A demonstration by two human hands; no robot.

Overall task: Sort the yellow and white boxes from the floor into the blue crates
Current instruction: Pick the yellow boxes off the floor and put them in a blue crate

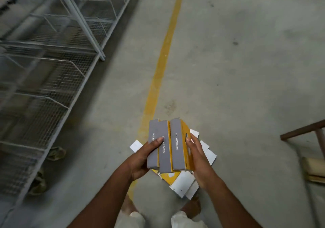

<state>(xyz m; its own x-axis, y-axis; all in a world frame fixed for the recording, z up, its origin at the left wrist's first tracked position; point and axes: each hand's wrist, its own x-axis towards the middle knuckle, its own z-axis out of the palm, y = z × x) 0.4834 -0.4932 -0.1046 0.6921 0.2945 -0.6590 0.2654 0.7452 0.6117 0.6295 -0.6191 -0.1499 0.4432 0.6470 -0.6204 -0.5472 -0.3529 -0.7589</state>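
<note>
Taking the yellow line (159,80) painted on the concrete floor (237,69) as the mark: well to its left stands a wire-mesh rack (44,66) with divided bays, and a crumpled cloth (56,153) lies at its foot. Over the near end of the line, the left hand (142,157) curls round the left side of a stack of boxes (168,146), thumb lying across a grey face printed LAPCARE. Three boxes stand side by side on edge on top, grey faces up and yellow sides showing, with more yellow and white boxes (182,183) underneath. The right hand (198,161) grips the stack's right side. Far to the right of the line shows a brown wooden frame (302,131).
</note>
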